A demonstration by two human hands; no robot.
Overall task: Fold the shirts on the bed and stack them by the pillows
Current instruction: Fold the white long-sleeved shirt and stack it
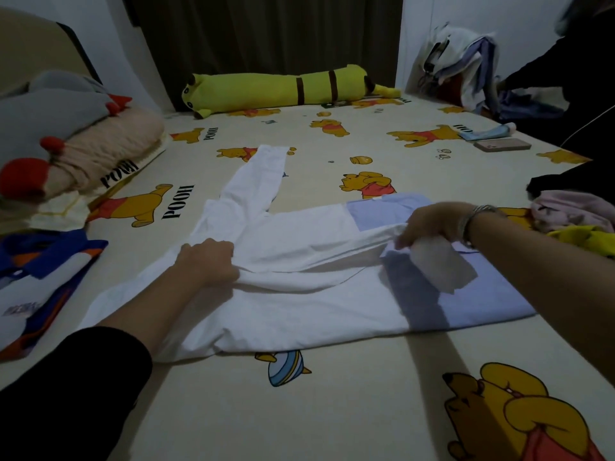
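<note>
A white shirt with pale blue panels [299,301] lies spread across the bed [332,410], one long sleeve stretching away toward the far side. My left hand [208,261] grips a raised fold of the white fabric near the shirt's left part. My right hand [432,226] pinches the same fold where white meets blue. Between the two hands the fold is lifted into a ridge. A folded blue, white and orange shirt [40,281] lies at the left edge, below the pillows [83,154].
A long yellow plush toy [283,88] lies along the far edge. A phone [502,144] and a small blue cloth [486,132] rest at the far right. Pink and yellow garments [572,217] are piled at the right edge; another person in dark clothes [572,78] stands beyond.
</note>
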